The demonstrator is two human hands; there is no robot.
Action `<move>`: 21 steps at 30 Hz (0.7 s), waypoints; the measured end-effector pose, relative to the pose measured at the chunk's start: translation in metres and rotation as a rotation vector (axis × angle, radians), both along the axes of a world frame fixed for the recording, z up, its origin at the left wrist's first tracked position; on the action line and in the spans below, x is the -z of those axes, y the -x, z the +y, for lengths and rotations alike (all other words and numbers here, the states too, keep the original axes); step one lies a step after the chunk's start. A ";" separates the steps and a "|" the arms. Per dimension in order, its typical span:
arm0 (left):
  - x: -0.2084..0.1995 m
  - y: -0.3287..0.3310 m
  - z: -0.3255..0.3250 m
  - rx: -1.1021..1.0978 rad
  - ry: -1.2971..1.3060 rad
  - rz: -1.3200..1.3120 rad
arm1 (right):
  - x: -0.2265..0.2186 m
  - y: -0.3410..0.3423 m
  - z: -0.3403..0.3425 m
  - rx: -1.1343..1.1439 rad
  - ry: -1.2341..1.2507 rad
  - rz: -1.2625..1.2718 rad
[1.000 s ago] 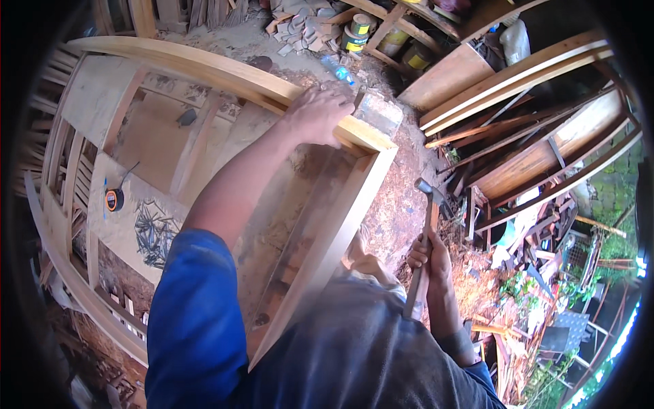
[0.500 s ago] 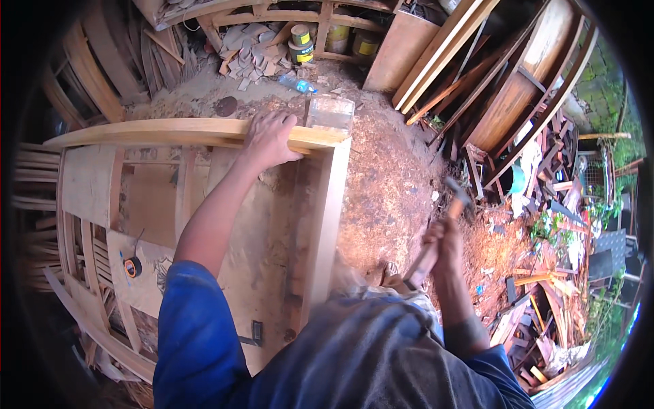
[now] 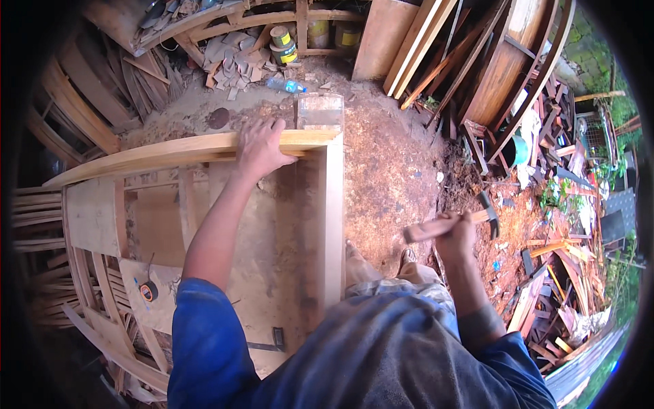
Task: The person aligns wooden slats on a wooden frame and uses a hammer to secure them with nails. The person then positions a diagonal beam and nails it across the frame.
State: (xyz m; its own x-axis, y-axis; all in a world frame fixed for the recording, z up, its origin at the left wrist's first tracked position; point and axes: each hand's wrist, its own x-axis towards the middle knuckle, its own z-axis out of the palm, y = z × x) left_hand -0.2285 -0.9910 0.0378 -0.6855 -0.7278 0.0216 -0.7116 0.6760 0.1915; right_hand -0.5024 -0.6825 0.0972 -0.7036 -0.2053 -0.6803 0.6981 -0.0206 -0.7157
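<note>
Your left hand [image 3: 259, 146] is clasped over the far rail of the pale wooden frame [image 3: 332, 225], fingers over the top and thumb on the near side, a little left of the corner. That frame stands in front of you and to your left, with its end rail running back toward your body. Your right hand [image 3: 458, 235] is wrapped around the handle of a hammer [image 3: 424, 230], out to your right and well apart from the frame; the hammer's dark head points right, over the reddish dirt floor [image 3: 381, 170]. Inside the frame's outline, boards and crosspieces show, and an orange-and-black tape measure [image 3: 148, 292] lies on a panel at left. A boxy piece [image 3: 320, 112] sits just beyond the corner, near a plastic bottle [image 3: 286, 85], while scrap wood [image 3: 558, 303] is heaped at far right
</note>
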 end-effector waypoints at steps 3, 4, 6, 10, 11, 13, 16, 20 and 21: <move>0.005 0.016 -0.004 0.067 0.002 0.068 | 0.052 -0.064 -0.013 -0.340 0.402 -0.108; 0.006 0.013 0.002 0.076 0.001 0.052 | 0.049 -0.074 -0.038 -0.551 0.247 -0.155; 0.000 0.001 -0.002 0.044 0.061 0.037 | 0.021 -0.066 -0.061 -0.719 0.142 -0.178; -0.009 0.000 0.002 0.000 0.032 0.017 | 0.013 0.027 0.012 -0.194 0.094 0.045; -0.008 0.001 0.000 0.007 0.045 0.035 | 0.013 0.036 0.019 0.025 0.100 0.022; -0.001 0.007 0.003 0.033 0.044 0.049 | -0.006 -0.036 -0.014 -0.242 0.061 0.136; 0.000 0.012 0.003 0.081 0.070 0.080 | 0.030 -0.086 -0.046 -0.538 0.191 -0.217; -0.004 -0.001 0.001 0.002 0.015 0.000 | 0.016 -0.015 -0.012 -0.550 0.114 -0.110; -0.009 0.001 -0.002 0.001 0.019 0.009 | 0.015 0.009 0.009 -0.437 0.065 -0.022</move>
